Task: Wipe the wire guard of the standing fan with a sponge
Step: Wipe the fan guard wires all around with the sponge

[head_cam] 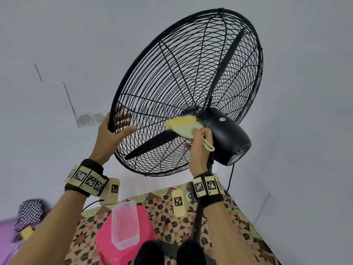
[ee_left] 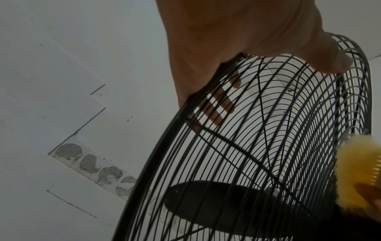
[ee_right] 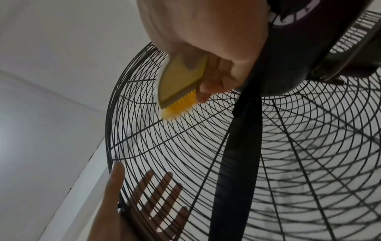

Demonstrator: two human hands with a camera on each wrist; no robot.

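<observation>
Overhead, the standing fan (head_cam: 225, 134) tilted its black wire guard (head_cam: 191, 77) toward the white wall, and the left hand (head_cam: 112, 134) clasped the guard's lower left rim, thumb laid on the near side and the four fingers (ee_right: 156, 194) spread flat behind the wires. The right hand (head_cam: 200, 144) pinched the yellow-and-pale-green sponge (head_cam: 183, 127), pressing its bristly yellow face against the wires just beside the black motor housing (head_cam: 227, 136). Below, a clear plastic tub (head_cam: 125, 224) sat on a pink stool (head_cam: 122, 247) over the patterned floor (head_cam: 219, 222).
</observation>
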